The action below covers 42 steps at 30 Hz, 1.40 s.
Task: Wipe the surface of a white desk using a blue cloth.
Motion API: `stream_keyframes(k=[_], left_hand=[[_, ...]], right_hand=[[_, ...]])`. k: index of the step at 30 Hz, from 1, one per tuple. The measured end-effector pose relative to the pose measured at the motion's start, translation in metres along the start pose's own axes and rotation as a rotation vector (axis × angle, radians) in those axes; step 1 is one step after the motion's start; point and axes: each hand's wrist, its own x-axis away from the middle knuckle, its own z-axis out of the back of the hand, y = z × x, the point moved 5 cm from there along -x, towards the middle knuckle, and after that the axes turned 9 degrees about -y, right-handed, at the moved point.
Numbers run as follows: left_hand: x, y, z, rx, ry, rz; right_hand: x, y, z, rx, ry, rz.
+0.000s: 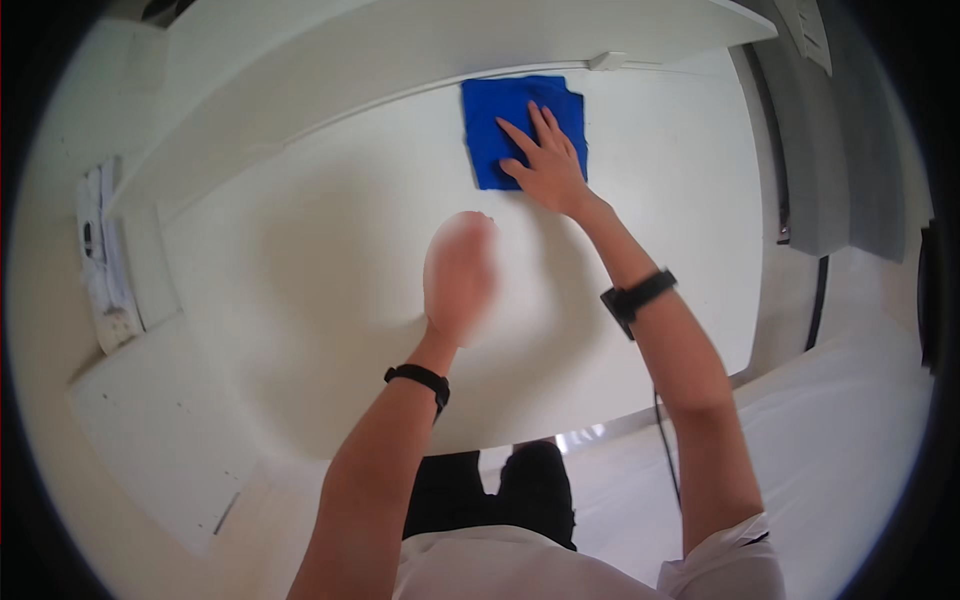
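A folded blue cloth (487, 157) lies flat near the back of the white tabletop (675, 187). Over the cloth's right part rests my right hand (546, 165), palm down, with its fingers spread; the cloth is not gripped. My left hand (461, 277) is nearer to me, to the left of and below the cloth, above the tabletop. It is blurred, so its fingers cannot be made out. Both wrists wear black bands.
A white raised panel (420, 52) runs along the table's back edge, with a small white clip (607, 61) at its foot. A white power strip (116, 330) is at the far left. Grey curtain-like material (862, 150) hangs at the right. A dark cable passes by my right arm.
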Motion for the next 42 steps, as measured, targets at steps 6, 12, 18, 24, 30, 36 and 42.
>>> stream_keyframes(k=[6, 12, 18, 24, 30, 36, 42], left_hand=[[0.004, 0.0, -0.006, 0.013, 0.029, -0.012], [0.0, 0.002, -0.001, 0.031, 0.034, -0.018], [-0.003, 0.007, -0.004, -0.01, -0.004, -0.007], [-0.007, 0.015, -0.011, 0.024, -0.002, -0.013], [-0.005, 0.01, -0.006, -0.091, -0.003, -0.005], [-0.007, 0.024, -0.011, -0.071, -0.01, -0.022], [-0.001, 0.01, -0.005, 0.044, 0.019, -0.073]], right_hand=[[0.148, 0.015, -0.033, -0.101, 0.175, -0.122], [0.28, -0.028, -0.098, 0.147, 0.174, -0.344], [0.122, -0.008, -0.038, 0.168, 0.38, -0.162], [0.029, 0.003, 0.012, 0.211, 0.307, -0.021], [0.245, -0.006, -0.073, 0.126, 0.141, -0.187], [0.404, -0.014, -0.148, 0.101, 0.199, -0.394], [0.245, -0.026, -0.101, 0.1, 0.297, -0.279]])
